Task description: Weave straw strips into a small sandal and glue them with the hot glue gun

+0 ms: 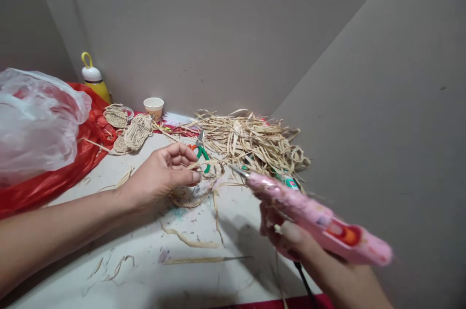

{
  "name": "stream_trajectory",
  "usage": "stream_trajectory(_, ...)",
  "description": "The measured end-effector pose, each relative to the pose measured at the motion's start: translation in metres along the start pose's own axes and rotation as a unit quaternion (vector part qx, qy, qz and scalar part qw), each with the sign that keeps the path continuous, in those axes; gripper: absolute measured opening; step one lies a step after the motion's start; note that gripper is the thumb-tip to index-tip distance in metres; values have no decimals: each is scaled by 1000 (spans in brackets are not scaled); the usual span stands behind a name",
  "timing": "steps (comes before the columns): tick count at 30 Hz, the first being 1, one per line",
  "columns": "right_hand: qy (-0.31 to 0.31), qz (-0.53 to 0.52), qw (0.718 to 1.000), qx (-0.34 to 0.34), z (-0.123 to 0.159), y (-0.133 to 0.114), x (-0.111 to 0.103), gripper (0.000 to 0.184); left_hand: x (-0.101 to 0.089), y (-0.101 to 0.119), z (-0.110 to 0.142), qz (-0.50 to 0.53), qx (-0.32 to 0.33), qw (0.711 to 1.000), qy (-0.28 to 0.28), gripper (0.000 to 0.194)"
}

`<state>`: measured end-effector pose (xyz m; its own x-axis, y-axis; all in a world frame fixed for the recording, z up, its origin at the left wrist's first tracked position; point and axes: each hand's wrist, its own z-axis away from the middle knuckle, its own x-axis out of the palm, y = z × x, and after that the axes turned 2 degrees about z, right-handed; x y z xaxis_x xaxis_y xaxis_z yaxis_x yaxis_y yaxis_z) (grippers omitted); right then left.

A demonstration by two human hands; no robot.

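Note:
My left hand (pixel 171 168) pinches a thin braided straw cord (pixel 187 204), which curls in loops over the table. In my right hand (pixel 291 236) is a pink hot glue gun (pixel 302 207), held by its handle with the metal nozzle pointing left toward the loop of cord. The nozzle tip looks close to the cord; whether they touch I cannot tell. Behind my left fingers lies a pair of scissors (pixel 202 151) with green and orange handles. Loose straw strips (pixel 191 240) and a pointed stick-like piece (pixel 204 260) rest on the white tabletop (pixel 138 246).
A large heap of dry straw (pixel 243 139) sits against the wall. Woven straw pieces (pixel 136 132), a paper cup (pixel 154 109), white sticks (pixel 178 119) and a yellow bottle (pixel 96 81) stand or lie at the back. Plastic bags (pixel 40 120) fill the left. A black cable (pixel 306 282) hangs below the glue gun.

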<state>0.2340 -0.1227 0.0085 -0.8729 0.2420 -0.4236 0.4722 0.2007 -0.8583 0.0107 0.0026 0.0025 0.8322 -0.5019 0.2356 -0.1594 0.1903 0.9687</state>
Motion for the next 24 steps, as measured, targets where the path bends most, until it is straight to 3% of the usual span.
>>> stream_trajectory(3,-55,-38,998,0,-2,2,17,35,0,-2,0,-1,-1,1000,-8,27)
stream_trajectory(7,-104,-51,993,-27,-5,10,23,36,1,-6,-1,8,-12,1000,-12,28)
stream_trajectory(16,-125,-70,989,19,-3,14,22,37,5,-10,-1,-18,-20,1000,-8,28)
stream_trajectory(19,-107,-86,989,47,-2,13,25,38,5,-11,1,-17,-20,1000,-10,29)
stream_trajectory(24,-120,-103,987,28,-3,15,24,37,5,-10,2,-24,-10,1000,-9,29)
